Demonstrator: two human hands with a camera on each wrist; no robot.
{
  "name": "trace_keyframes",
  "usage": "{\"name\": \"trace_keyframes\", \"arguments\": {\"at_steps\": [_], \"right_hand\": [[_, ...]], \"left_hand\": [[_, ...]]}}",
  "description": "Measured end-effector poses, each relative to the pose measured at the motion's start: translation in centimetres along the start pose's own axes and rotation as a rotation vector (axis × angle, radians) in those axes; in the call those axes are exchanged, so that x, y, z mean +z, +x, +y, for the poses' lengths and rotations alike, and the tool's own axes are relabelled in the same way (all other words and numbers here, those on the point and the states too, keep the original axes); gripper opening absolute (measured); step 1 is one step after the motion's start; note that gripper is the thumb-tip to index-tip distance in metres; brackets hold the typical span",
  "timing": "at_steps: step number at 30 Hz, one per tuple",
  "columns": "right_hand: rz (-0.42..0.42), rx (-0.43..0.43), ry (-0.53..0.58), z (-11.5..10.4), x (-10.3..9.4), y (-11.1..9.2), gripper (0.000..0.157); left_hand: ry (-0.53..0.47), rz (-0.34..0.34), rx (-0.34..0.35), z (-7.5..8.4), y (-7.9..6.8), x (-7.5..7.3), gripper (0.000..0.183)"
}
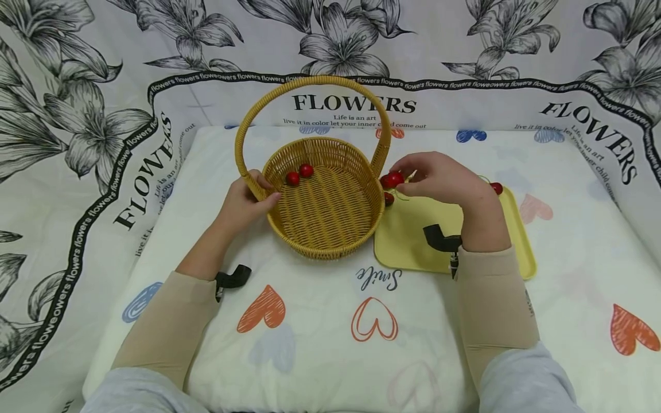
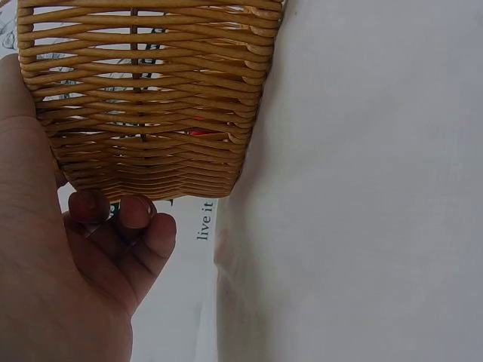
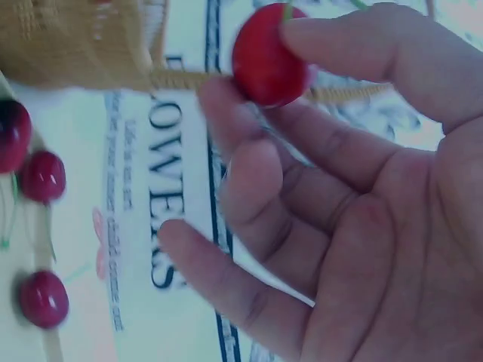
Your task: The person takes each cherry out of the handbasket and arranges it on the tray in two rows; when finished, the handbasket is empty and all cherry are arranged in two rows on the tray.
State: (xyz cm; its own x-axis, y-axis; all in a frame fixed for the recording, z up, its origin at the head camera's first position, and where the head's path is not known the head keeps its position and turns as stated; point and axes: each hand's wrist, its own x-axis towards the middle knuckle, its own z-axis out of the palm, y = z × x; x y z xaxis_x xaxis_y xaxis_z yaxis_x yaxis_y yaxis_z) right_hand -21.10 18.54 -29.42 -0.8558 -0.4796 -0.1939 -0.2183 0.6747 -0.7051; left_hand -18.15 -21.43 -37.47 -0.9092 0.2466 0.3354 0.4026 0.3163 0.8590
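Note:
A round yellow wicker basket (image 1: pixel 330 246) with a tall arched handle (image 1: pixel 315 81) stands in the middle of the head view. Two red cherries (image 1: pixel 292 179) lie inside it on the left. My left hand (image 1: pixel 241 203) grips the basket's left side by the handle's foot, thumb over the rim; in the left wrist view its fingers curl under the woven wall (image 2: pixel 151 98). Just right of the basket, my right hand (image 1: pixel 439 180) pinches a red cherry (image 3: pixel 272 56) between thumb and fingers, above a yellow tray (image 1: pixel 413 235). Other cherries (image 3: pixel 44 177) lie on the tray below.
One cherry (image 1: pixel 497 188) shows at the tray's right, beyond the right wrist. The tray stands close against the basket's right side. Beneath both is a white cloth (image 1: pixel 320 367) printed with hearts; a flower-patterned cloth (image 1: pixel 206 34) rises behind.

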Motion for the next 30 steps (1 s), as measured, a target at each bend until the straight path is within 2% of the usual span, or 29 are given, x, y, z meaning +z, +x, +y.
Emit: {"name": "trace_keyframes", "arguments": {"at_steps": [5,12,15,20,30], "right_hand": [[0.016,0.086,-0.044,1.6,-1.0,-0.7,0.035],[-0.062,0.289,-0.096,4.3,-0.7,0.3,0.04],[-0.086,0.335,-0.093,5.3,-0.2,0.9,0.043],[-0.096,0.371,-0.079,6.0,0.3,1.5,0.042],[-0.111,0.368,-0.102,6.5,0.4,1.9,0.045]], "left_hand": [[0.0,-0.004,-0.006,-0.1,-0.1,0.1,0.016],[0.038,0.008,0.003,0.1,-0.1,0.1,0.015],[0.035,0.004,0.01,0.1,0.0,0.0,0.015],[0.035,-0.002,0.005,0.2,0.1,0.0,0.015],[0.032,0.01,-0.007,0.1,0.0,0.0,0.016]]}}
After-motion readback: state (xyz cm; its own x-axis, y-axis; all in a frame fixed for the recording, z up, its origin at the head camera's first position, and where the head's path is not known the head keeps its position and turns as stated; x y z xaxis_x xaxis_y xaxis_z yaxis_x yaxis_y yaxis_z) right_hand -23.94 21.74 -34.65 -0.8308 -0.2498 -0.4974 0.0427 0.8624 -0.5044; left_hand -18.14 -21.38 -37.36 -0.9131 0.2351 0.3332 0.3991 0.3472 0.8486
